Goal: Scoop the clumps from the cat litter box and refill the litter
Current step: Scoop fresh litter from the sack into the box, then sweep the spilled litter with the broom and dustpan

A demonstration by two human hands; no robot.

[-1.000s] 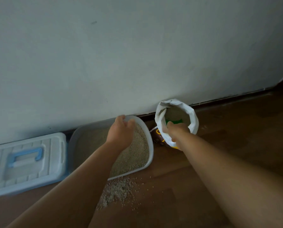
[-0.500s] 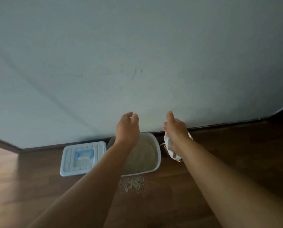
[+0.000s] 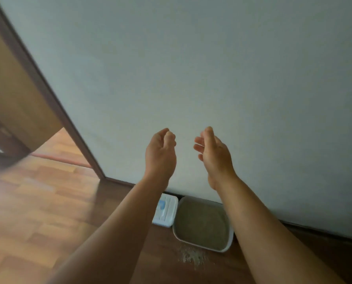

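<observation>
Both hands are raised empty with fingers loosely curled, left hand (image 3: 160, 154) and right hand (image 3: 215, 155); the litter box (image 3: 201, 224) is seen on the floor well below them, between the forearms.

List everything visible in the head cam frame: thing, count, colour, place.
litter box: 1, grey-white tray filled with tan litter, on the floor against the wall, between the forearms.
storage box lid: 1, white with a blue handle, left of the litter box and beside it, partly hidden by the left forearm.
spilled litter: 1 patch, tan, on the floor just in front of the litter box.
wall: 1, pale grey-white, fills most of the view.
floor: wooden, brown.
door frame: 1, dark brown, at left.
left hand: 1, empty, raised, fingers loosely curled.
right hand: 1, empty, raised, fingers open.
</observation>
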